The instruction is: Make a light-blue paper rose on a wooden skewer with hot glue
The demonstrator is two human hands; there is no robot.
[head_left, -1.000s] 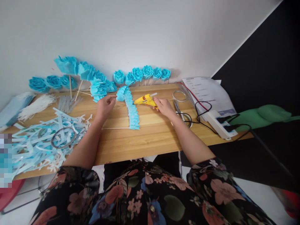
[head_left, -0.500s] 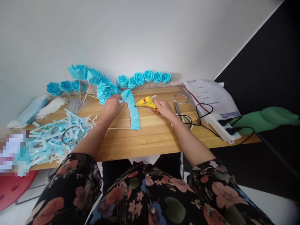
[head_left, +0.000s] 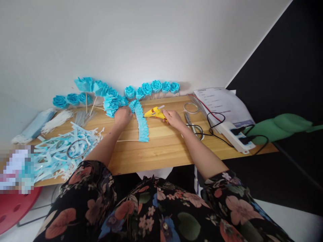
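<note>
My right hand point(head_left: 173, 119) is wrapped round the handle of a yellow hot glue gun point(head_left: 154, 113), its nozzle pointing left at a strip of ruffled blue crepe paper point(head_left: 141, 122). The strip runs from the back of the table towards me, with a thin stick point(head_left: 128, 140) by its near end. My left hand point(head_left: 123, 116) is closed beside the strip's far end, knuckles up. Its fingertips are hidden, so whatever they pinch is unclear. Just behind this hand, several blue paper flowers point(head_left: 111, 104) lie bunched together.
Blue paper roses point(head_left: 156, 86) line the wall. Paper scraps point(head_left: 58, 154) with a tape roll point(head_left: 77, 148) cover the left side. On the right are scissors point(head_left: 188, 119), another tape roll point(head_left: 191, 107), papers point(head_left: 222, 104), and a power strip point(head_left: 236, 136) with black cords.
My left fingers have curled in and drawn slightly back from the strip's far end. The glue gun stays in my right hand, nozzle still by the strip. The view has shifted a little.
</note>
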